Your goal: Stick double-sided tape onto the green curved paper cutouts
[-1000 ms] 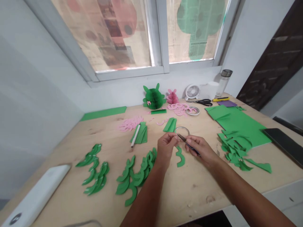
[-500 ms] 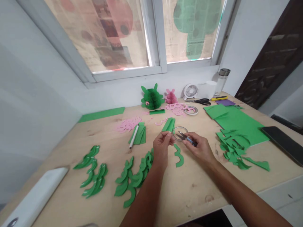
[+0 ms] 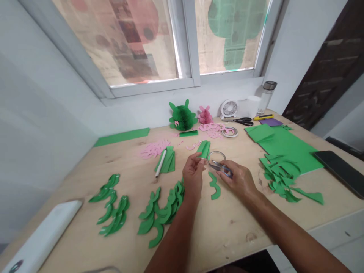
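My left hand (image 3: 195, 170) is closed in a pinch near the middle of the table, on something too small to make out. My right hand (image 3: 237, 176) grips small scissors (image 3: 223, 168), whose blades point at the left fingertips and look nearly closed. A roll of tape (image 3: 216, 152) lies just behind the blades. Green paper strips (image 3: 205, 147) are behind my left hand. Between my wrists lies a wavy green cut-out (image 3: 215, 185), touched by neither hand.
Wavy green pieces (image 3: 113, 216) lie at the left, near a white device (image 3: 45, 235). Green scraps (image 3: 280, 178), green sheets (image 3: 295, 151) and a phone (image 3: 341, 170) are at the right. Behind stand a green paper figure (image 3: 182, 116) and a fan (image 3: 229, 109).
The scissor blades, spread apart before, have come together near my left fingertips. My right hand has turned slightly, and the fingers of my left hand have shifted a little.
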The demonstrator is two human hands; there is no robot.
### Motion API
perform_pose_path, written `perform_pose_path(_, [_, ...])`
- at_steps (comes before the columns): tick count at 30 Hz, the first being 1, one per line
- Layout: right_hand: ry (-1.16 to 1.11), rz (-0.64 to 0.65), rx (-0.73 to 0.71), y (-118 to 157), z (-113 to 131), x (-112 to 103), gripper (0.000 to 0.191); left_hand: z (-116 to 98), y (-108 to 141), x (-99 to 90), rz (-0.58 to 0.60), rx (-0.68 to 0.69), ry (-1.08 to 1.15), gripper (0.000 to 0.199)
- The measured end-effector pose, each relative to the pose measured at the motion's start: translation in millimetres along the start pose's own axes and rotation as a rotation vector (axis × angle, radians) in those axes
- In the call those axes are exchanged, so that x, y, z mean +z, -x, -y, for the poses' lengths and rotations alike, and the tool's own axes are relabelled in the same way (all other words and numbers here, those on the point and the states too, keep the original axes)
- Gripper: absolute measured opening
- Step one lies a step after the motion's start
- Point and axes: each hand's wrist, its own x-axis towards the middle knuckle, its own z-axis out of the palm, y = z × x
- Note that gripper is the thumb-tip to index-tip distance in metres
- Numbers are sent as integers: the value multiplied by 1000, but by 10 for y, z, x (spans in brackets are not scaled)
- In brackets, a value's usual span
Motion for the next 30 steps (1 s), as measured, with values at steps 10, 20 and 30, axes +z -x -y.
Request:
perform_pose_path(10, [12,-3,-16,4,0,2,28,17,-6,-6,-2,0,0,16])
perform_pose_path(20, [30,23,-12,3,3,-4,27,55,-18,-25,10,-114,116,22])
perform_pose_path(30, [70,18,-32,6,31,-16,25,84,-14,-37,94,41,-65,31])
